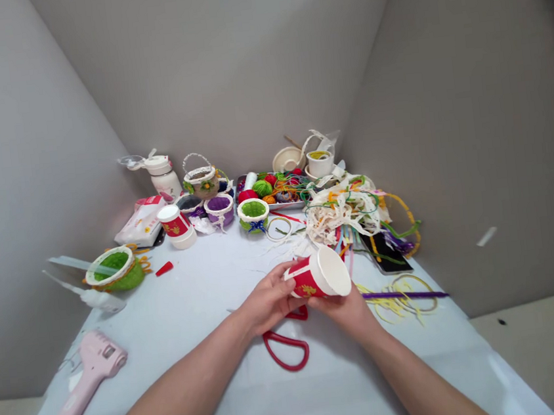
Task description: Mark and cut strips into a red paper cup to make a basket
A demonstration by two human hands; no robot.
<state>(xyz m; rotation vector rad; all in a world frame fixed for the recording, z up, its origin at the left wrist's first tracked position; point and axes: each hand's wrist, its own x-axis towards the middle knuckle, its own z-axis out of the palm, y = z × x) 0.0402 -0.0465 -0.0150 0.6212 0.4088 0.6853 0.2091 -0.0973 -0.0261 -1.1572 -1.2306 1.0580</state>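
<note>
A red and white paper cup (305, 278) with gold print is tilted on its side between my two hands, its white mouth facing right. My left hand (270, 298) is closed round the base end, thumb on top. Against the underside near the rim, my right hand (340, 310) grips the cup too; some of its fingers are hidden behind it. Below my hands, scissors with red handles (287, 352) lie on the table, their blades mostly covered by my left hand and forearm.
A pink glue gun (85, 386) lies at the left, near a green woven basket (120, 277). Another paper cup (177, 226), small yarn baskets (254, 216) and a tray of yarn balls (274, 206) stand behind. Tangled cords (346, 207) and a phone (388, 255) are at right.
</note>
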